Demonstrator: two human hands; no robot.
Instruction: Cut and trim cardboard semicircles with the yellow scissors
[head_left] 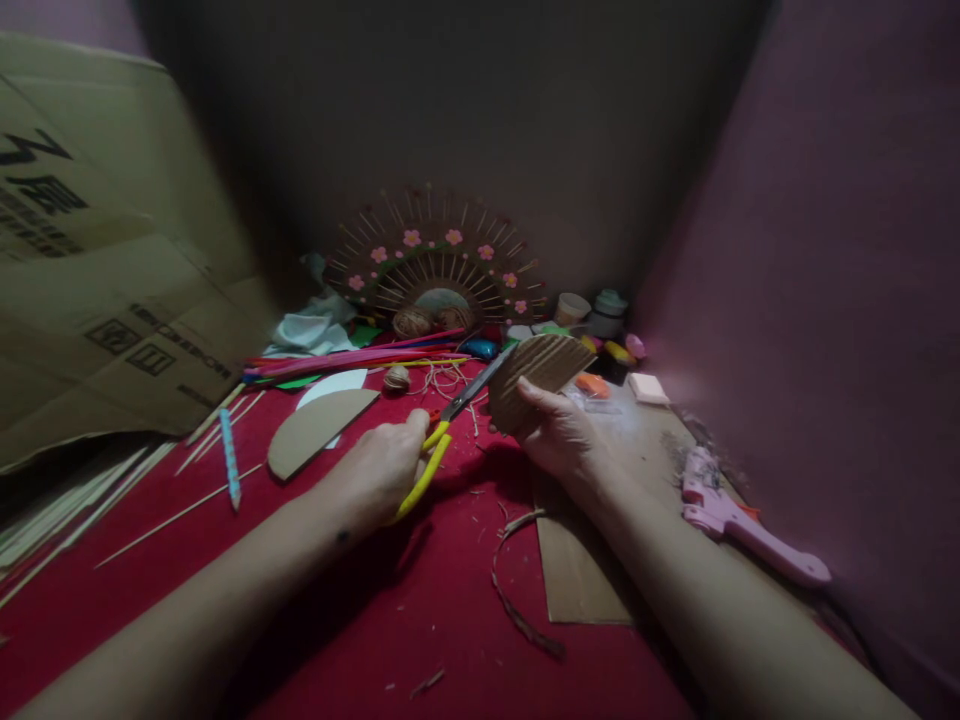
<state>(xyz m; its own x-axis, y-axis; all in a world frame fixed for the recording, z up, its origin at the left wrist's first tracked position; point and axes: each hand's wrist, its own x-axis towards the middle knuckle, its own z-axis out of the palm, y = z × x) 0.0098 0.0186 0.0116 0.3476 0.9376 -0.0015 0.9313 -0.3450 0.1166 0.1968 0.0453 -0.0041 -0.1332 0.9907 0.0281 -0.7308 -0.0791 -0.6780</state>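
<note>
My left hand [382, 462] is closed round the yellow handles of a pair of scissors [424, 475], whose blades point up and to the right. Pinched in my right hand [561, 432] is a piece of cardboard [541, 365] with a rounded edge and a ridged, striped face. The scissor blades lie along its upper left edge; whether they bite into it I cannot tell. To the left of the scissors, a smooth half-round cardboard piece [319, 435] rests on the red cloth, partly over a white half-round piece [337, 384].
A pink glue gun [739, 520] lies right on a cardboard sheet [585, 580]. At left are a blue pencil [229, 460], thin sticks and a large carton [112, 270]. Behind stand a flowered fan [442, 245], pipe cleaners [360, 357], twine and small tubs.
</note>
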